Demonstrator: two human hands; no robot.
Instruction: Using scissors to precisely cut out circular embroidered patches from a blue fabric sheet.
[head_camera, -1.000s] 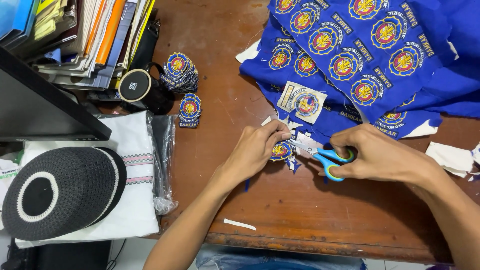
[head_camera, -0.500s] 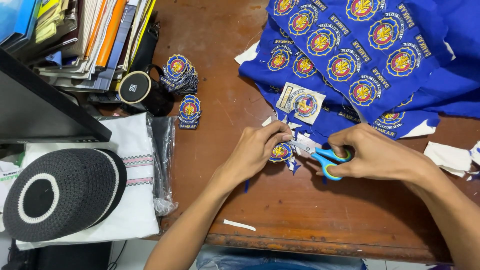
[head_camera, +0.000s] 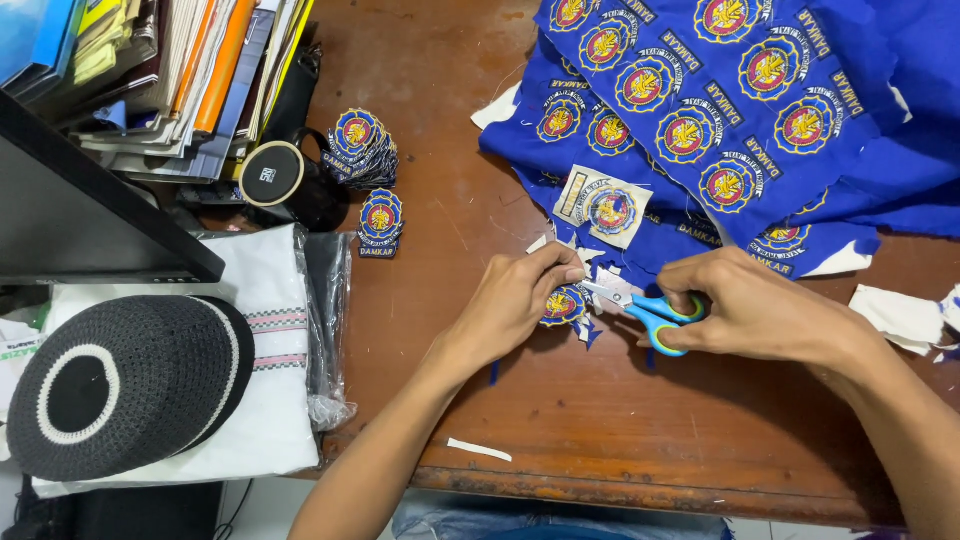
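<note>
Round blue-and-yellow embroidered patch (head_camera: 565, 304), edges partly trimmed

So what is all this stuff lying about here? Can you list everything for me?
embroidered patch: one, blue and yellow, pinched in left hand
scissors: one, blue-and-yellow handles, in right hand
patch fabric: sheets, blue, upper right
cut patches: two stacks, blue, beside mug
mug: one, black, upper left
knitted cap: one, black and white, lower left
folded cloth: one, white, bagged, under cap
books and papers: pile, mixed colours, top left
table: one, brown wood
left hand: one, holding patch
right hand: one, gripping scissors
</note>
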